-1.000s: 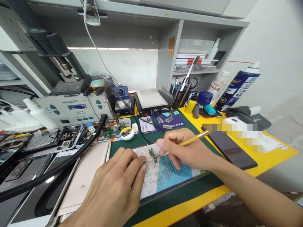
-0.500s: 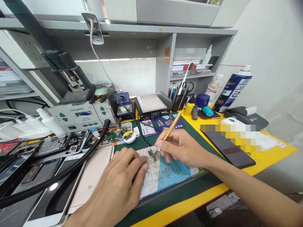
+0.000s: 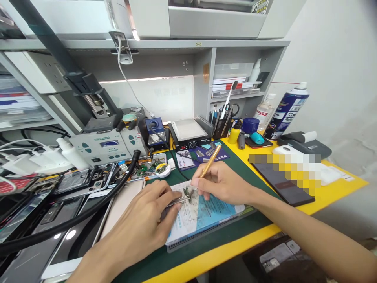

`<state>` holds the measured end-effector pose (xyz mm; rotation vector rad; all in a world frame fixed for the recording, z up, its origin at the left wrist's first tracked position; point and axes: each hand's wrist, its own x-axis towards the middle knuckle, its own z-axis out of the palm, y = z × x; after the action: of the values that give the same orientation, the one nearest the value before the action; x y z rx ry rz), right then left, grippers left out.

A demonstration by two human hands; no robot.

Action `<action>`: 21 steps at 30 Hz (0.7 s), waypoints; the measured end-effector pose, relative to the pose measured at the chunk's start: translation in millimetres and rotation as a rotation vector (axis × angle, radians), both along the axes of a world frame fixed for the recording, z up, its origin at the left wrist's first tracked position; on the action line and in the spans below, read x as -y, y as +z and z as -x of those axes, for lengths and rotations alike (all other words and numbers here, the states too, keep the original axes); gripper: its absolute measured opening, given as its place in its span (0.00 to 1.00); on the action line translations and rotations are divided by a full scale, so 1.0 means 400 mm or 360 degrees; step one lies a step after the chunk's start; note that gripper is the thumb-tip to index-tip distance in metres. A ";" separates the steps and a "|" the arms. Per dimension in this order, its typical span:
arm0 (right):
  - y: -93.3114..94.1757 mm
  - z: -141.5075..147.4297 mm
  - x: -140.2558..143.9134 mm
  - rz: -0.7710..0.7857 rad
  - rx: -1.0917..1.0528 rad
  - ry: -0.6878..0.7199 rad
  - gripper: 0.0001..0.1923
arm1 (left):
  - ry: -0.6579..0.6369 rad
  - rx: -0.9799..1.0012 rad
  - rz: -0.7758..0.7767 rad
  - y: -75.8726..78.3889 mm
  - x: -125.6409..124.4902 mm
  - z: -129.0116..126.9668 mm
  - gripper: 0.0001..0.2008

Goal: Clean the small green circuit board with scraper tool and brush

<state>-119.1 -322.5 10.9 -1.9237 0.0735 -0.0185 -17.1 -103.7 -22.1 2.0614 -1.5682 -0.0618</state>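
My left hand (image 3: 147,220) pinches metal tweezers (image 3: 179,201) whose tips reach a small green circuit board (image 3: 186,192). The board lies on a blue and white sheet (image 3: 203,214) over a green mat (image 3: 235,232). My right hand (image 3: 224,182) grips a gold pen-shaped tool (image 3: 209,162), its tip down at the board and its tail pointing up and to the right. Both hands meet over the board at the middle of the bench.
A soldering station (image 3: 101,143) with a thick black hose (image 3: 97,204), opened phones (image 3: 82,179), a hot plate (image 3: 188,133), a tool cup (image 3: 222,122), a blue spray can (image 3: 284,112) and a dark phone (image 3: 279,179) surround the mat on the yellow bench (image 3: 332,186).
The gold tool swung from lying flat toward the right to standing steeply over the board. My left hand with the tweezers stayed on the board. The view tilted upward.
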 end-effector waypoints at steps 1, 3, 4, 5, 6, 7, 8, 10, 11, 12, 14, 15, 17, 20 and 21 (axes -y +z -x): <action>-0.001 0.000 0.000 0.0004 0.0005 0.0004 0.11 | 0.0007 0.0004 0.0006 -0.001 0.000 0.000 0.14; -0.003 -0.001 -0.001 0.0011 0.0016 0.0012 0.11 | 0.0015 0.0017 0.0023 -0.003 0.000 0.001 0.13; -0.003 -0.001 -0.001 0.0013 0.0019 0.0015 0.10 | 0.0018 0.0021 0.0035 -0.004 0.001 0.002 0.13; -0.004 -0.001 -0.001 0.0014 0.0023 0.0017 0.10 | 0.0019 0.0023 0.0049 -0.006 0.002 0.003 0.12; -0.004 -0.001 -0.001 0.0014 0.0027 0.0015 0.10 | 0.0023 0.0021 0.0063 -0.007 0.003 0.003 0.12; -0.005 -0.001 -0.001 0.0014 0.0033 0.0015 0.10 | 0.0026 0.0016 0.0083 -0.009 0.004 0.004 0.12; -0.005 -0.001 -0.001 0.0011 0.0038 0.0013 0.10 | 0.0028 0.0009 0.0106 -0.010 0.006 0.005 0.12; -0.006 -0.001 -0.002 0.0011 0.0045 0.0007 0.10 | 0.0030 -0.0009 0.0143 -0.013 0.008 0.007 0.11; -0.007 -0.001 -0.002 0.0014 0.0042 0.0006 0.10 | 0.0031 -0.0017 0.0155 -0.014 0.009 0.008 0.11; -0.007 -0.001 -0.002 0.0015 0.0040 0.0005 0.10 | 0.0029 -0.0022 0.0162 -0.014 0.010 0.008 0.11; -0.007 -0.001 -0.001 0.0020 0.0042 0.0011 0.09 | 0.0030 -0.0030 0.0161 -0.016 0.012 0.008 0.10; -0.006 -0.002 -0.001 0.0024 0.0044 0.0015 0.09 | 0.0030 -0.0034 0.0157 -0.017 0.012 0.008 0.10; -0.005 -0.002 0.000 0.0026 0.0045 0.0018 0.08 | 0.0032 -0.0038 0.0149 -0.019 0.012 0.007 0.10; -0.003 -0.003 0.000 0.0028 0.0042 0.0014 0.09 | 0.0030 -0.0027 0.0158 -0.022 0.010 0.006 0.10; -0.002 -0.002 0.000 0.0024 0.0042 0.0015 0.09 | 0.0028 -0.0023 0.0161 -0.023 0.009 0.006 0.10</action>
<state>-118.1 -322.4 9.9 -1.9383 0.0470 -0.0381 -19.5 -107.5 -31.3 1.9916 -1.5133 0.0089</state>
